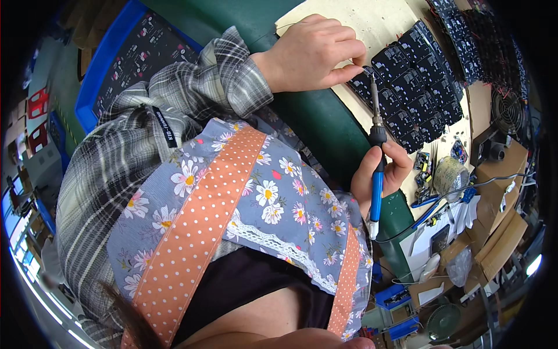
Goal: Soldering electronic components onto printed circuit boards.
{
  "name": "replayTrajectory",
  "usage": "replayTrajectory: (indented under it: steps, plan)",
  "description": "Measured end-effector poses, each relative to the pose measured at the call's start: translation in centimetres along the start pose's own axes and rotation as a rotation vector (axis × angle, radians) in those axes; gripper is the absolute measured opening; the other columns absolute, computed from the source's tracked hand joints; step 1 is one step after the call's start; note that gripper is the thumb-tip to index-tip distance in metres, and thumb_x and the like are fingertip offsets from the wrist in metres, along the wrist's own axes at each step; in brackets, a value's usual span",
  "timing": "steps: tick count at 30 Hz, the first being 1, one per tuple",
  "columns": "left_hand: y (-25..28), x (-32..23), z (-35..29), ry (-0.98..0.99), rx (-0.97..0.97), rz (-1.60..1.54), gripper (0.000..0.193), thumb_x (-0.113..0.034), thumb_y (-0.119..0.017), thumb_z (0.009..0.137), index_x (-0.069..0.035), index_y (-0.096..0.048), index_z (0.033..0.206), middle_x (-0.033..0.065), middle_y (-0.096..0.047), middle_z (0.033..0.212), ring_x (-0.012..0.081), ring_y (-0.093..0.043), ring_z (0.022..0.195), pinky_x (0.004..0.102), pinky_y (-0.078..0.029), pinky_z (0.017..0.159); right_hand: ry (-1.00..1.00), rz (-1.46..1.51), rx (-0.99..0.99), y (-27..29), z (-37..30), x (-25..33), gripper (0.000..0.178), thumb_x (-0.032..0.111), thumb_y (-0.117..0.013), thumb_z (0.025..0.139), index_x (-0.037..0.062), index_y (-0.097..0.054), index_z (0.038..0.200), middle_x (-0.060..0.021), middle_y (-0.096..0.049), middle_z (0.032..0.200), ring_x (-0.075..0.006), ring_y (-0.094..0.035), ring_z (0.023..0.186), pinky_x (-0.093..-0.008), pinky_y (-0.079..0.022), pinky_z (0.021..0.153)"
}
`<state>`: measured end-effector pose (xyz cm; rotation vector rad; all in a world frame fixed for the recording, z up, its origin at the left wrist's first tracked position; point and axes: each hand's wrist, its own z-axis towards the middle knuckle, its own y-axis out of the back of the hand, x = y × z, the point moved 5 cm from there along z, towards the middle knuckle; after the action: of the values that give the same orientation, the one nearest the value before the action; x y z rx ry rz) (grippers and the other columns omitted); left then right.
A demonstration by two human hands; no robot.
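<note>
My right hand [386, 168] grips a soldering iron [376, 189] with a blue handle, a black collar and a white end. Its metal tip points away from me and reaches the near-left edge of a panel of black circuit boards [415, 87]. Just left of that tip, my left hand [318, 53] is closed in a pinch. A thin solder wire [286, 25] runs out behind the left hand, and its end between thumb and forefinger is hard to make out. The boards lie on a pale sheet [325, 11] over the green table.
More boards with red wires [494, 52] are piled at the far right. A clear bag [450, 174], small parts and the iron's cable [465, 189] lie nearer on the right, beside cardboard boxes [503, 174]. A blue tray [87, 107] of dark boards stands at the left.
</note>
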<state>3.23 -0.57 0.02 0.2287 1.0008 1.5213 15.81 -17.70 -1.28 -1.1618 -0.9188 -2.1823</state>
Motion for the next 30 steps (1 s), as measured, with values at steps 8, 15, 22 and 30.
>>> replayTrajectory:
  steps: [8, 15, 22, 30]
  plan:
    - [1.2, 0.8, -0.1, 0.041, -0.138, -0.157, 0.012, -0.019, -0.065, 0.075, -0.010, -0.056, 0.076, 0.0017, -0.055, 0.071, 0.0192, -0.055, 0.067, 0.0320, -0.043, 0.063, -0.044, 0.040, -0.021, -0.1, 0.2, -0.3, 0.023, 0.007, -0.063, 0.077, 0.0046, -0.046, 0.093, -0.0116, -0.054, 0.087, -0.0180, -0.052, 0.077, -0.0292, -0.041, 0.074]
    - [1.7, 0.5, 0.3, 0.052, -0.130, -0.236, 0.010, -0.015, -0.064, 0.077, -0.008, -0.057, 0.079, 0.0028, -0.056, 0.074, 0.0199, -0.055, 0.069, 0.0311, -0.044, 0.062, -0.018, 0.064, 0.057, 0.5, -0.3, -0.4, 0.022, 0.007, -0.060, 0.080, 0.0049, -0.044, 0.095, -0.0124, -0.054, 0.087, -0.0177, -0.052, 0.077, -0.0279, -0.041, 0.073]
    - [0.7, 0.5, -0.1, 0.021, -0.105, -0.227, 0.009, -0.017, -0.064, 0.076, -0.011, -0.059, 0.080, 0.0019, -0.055, 0.077, 0.0202, -0.056, 0.073, 0.0319, -0.044, 0.067, 0.003, -0.011, -0.014, 0.7, -0.3, -0.1, 0.022, 0.007, -0.061, 0.079, 0.0047, -0.045, 0.094, -0.0115, -0.054, 0.084, -0.0176, -0.052, 0.077, -0.0283, -0.040, 0.072]
    - [0.9, 1.0, -0.1, 0.046, -0.083, -0.241, 0.008, -0.017, -0.064, 0.076, -0.011, -0.059, 0.079, 0.0021, -0.055, 0.077, 0.0203, -0.056, 0.074, 0.0324, -0.043, 0.068, 0.041, 0.062, -0.033, 0.3, -0.3, 0.1, 0.020, 0.009, -0.062, 0.080, 0.0045, -0.046, 0.092, -0.0111, -0.054, 0.082, -0.0171, -0.051, 0.074, -0.0281, -0.040, 0.070]
